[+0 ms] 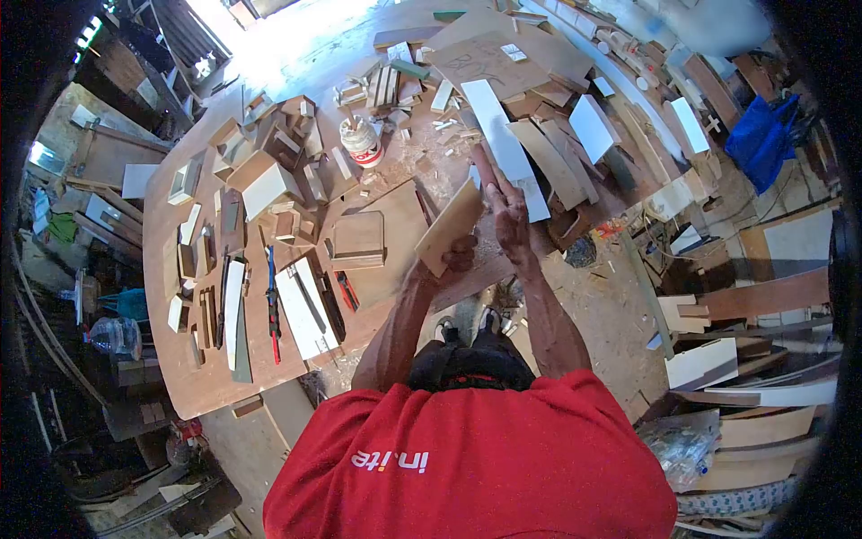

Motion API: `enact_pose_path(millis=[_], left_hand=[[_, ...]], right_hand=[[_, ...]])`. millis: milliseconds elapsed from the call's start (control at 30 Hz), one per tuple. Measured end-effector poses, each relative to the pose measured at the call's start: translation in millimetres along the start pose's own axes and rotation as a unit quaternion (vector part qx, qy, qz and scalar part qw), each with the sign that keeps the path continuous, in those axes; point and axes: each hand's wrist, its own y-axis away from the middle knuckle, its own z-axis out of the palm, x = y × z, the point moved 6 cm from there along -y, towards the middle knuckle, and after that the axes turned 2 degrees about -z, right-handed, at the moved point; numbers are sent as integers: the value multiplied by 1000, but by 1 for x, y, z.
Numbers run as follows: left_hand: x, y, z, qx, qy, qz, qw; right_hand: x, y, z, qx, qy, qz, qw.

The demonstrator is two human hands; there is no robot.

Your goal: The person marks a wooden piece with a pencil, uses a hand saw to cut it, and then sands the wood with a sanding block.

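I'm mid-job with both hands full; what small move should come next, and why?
Probably keep the thin board steady in the left hand and ease the brown piece in the right hand toward its nearest edge. Each hand grips one piece, and the brown one lies close beside the board's upper corner; whether they touch, I cannot tell.

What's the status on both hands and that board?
Left hand grips wooden board. Right hand holds narrow brown piece beside it. Wood scraps clutter table ahead.
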Motion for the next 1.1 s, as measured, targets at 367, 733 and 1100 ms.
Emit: enact_pose_path(millis=[367, 733, 1100], left_hand=[[74, 24, 77, 27, 231, -105, 967], [74, 30, 45, 188, 197, -107, 956], [85, 10, 50, 316, 208, 13, 925]], right_hand=[[32, -5, 14, 82, 81, -11, 993], [-12, 28, 0, 51, 249, -129, 959], [2, 54, 37, 37, 310, -149, 938]])
